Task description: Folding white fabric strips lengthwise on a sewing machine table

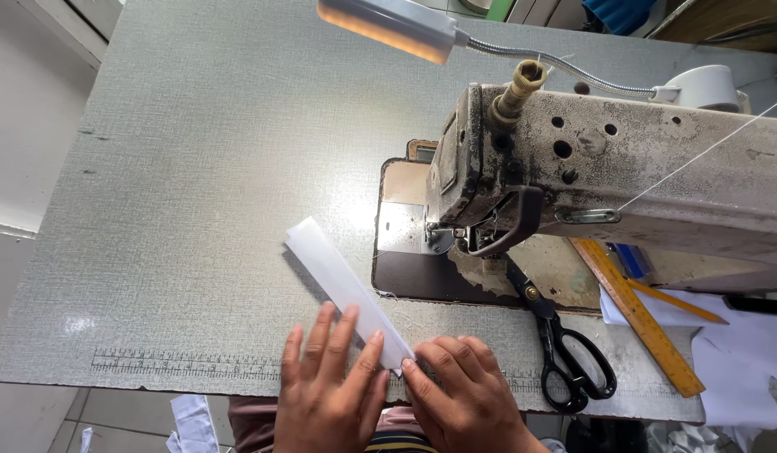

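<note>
Both our hands lie flat at the near edge of the sewing table [195, 168], pressing down the lower end of a long white fabric strip [342, 281]; our left hand [325, 394] has its fingers spread and extended, the fingertips resting on the strip's near end, gripping nothing but holding it against the tabletop; our right hand [468, 394] sits just beside it, fingers loosely curved and open, the fingertips meeting the strip's lower corner where it comes to a point, which we judge keeps the fold from springing up; the strip runs diagonally away from us toward the upper left, its far end lifting slightly and casting a shadow, and it stops short of the needle plate [401, 231]; a printed ruler scale [187, 365] runs along the table's near edge under our hands, handy for gauging length; to our right, black-handled scissors [560, 340] lie with blades pointing toward the machine, close enough to reach; a yellow wooden ruler [640, 315] and a yellow pencil [678, 304] rest beside them, partly over sheets of white paper [741, 335]; the worn, cream-coloured industrial sewing machine [623, 168] fills the right of the frame, a white thread [699, 155] stretched across its body; a gooseneck lamp [388, 25] glows above, throwing light onto the needle area where it is most needed.
</note>
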